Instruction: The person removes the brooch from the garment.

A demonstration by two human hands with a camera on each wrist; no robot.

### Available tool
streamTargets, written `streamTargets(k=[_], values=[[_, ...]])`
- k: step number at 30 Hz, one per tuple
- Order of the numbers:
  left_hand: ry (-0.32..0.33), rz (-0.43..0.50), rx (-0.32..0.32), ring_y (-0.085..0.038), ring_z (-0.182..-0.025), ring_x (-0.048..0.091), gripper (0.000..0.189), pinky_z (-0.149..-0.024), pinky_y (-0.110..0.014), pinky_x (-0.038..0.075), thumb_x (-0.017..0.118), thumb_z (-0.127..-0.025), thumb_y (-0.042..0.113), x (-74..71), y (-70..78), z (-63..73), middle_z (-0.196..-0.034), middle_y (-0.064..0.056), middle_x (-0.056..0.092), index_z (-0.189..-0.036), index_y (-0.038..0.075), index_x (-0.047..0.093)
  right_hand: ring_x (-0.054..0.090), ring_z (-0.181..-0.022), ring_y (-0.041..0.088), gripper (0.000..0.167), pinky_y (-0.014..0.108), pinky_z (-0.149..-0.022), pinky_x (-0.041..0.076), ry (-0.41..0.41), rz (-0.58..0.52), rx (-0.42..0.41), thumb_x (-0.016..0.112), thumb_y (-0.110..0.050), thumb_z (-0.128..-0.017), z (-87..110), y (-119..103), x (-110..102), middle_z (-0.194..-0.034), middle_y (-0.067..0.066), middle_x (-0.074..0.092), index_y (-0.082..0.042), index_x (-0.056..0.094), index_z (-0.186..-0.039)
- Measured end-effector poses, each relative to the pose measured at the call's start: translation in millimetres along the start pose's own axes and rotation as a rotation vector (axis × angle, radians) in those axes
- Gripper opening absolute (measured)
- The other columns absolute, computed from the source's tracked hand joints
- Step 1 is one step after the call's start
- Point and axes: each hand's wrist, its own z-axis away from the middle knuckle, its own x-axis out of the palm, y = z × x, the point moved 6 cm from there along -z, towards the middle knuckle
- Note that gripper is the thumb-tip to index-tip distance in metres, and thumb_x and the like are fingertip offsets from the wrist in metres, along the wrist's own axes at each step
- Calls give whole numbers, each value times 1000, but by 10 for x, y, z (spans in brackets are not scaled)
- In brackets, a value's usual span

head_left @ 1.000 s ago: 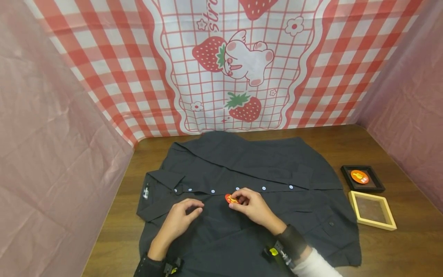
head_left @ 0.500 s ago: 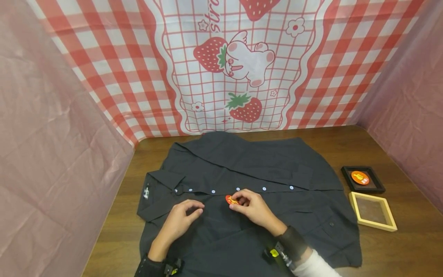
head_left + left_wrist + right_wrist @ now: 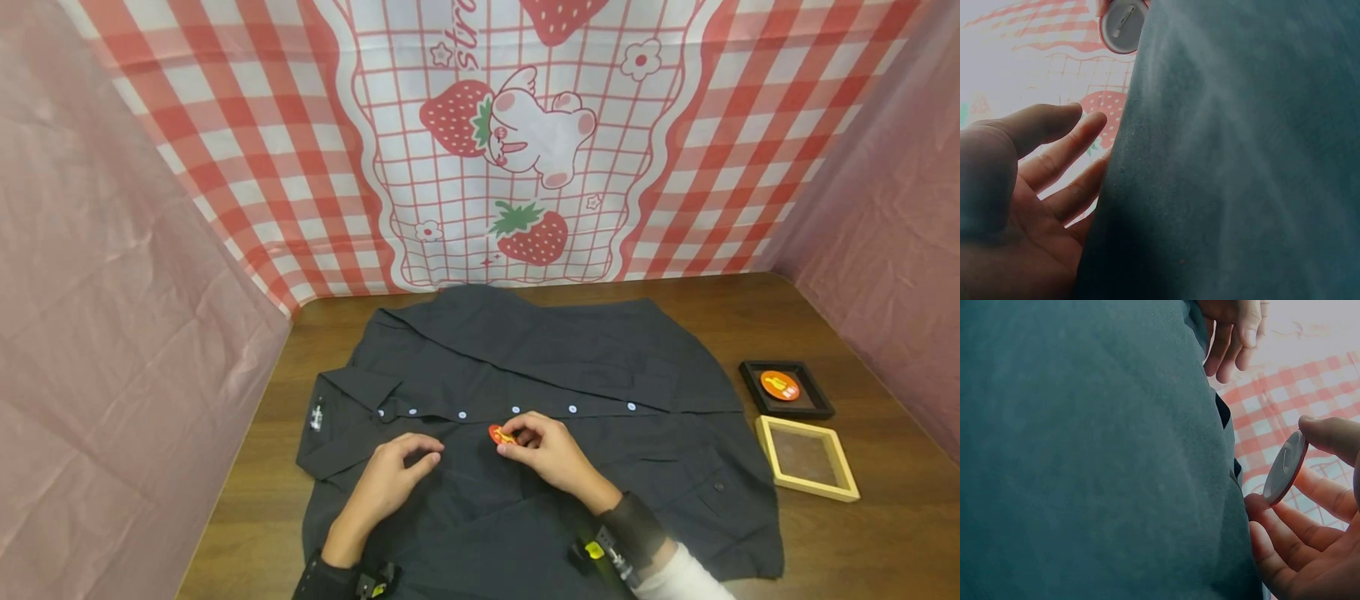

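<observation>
A dark grey button-up shirt lies spread on the table, collar to the left, white buttons along its placket. My right hand pinches a round red-and-yellow pin badge by its edge, close over the middle of the shirt. In the right wrist view the grey back of the badge shows, with its safety pin across it. My left hand hovers over the shirt near the collar, fingers relaxed, with nothing in it. The left wrist view shows that hand at the cloth's edge, below the badge.
At the right, a black square frame holds an orange round badge. A pale yellow frame lies just in front of it, near the shirt's hem. A red-checked strawberry cloth hangs behind the wooden table, with pink cloth at both sides.
</observation>
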Motion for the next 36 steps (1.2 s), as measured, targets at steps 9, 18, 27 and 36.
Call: streamTargets(k=[9,18,27,36], values=[[6,-6,13,-20,-103,67,9,-92,-43,52,71,-87,15,-14,12,-6,-100,5,72,-94,20,75,56,-67,0,20,18,-61,50,10,-5,-15,81,-15,-78,-18,-24,-51,-86,5,66,-9,72,-94],[10,8,-4,-18,-104,67,11,-92,-41,53,72,-86,13,-25,14,5,-101,5,71,-96,17,75,56,-68,1,23,19,-60,50,19,24,-37,83,-14,-75,-32,-18,-110,-86,3,66,-10,72,-94],[9,9,-9,-19,-105,67,14,-93,-41,53,71,-87,13,-43,17,4,-105,3,71,-100,16,74,56,-68,1,23,19,-61,51,34,30,-44,84,-12,-74,-31,-50,-169,-88,4,66,-10,72,-94],[12,-2,30,-23,-108,66,16,-93,-45,52,70,-88,14,-58,42,-6,-108,0,71,-104,15,73,57,-69,1,24,19,-61,51,37,45,-47,83,-12,-74,-30,-49,-211,-91,4,67,-10,71,-95]])
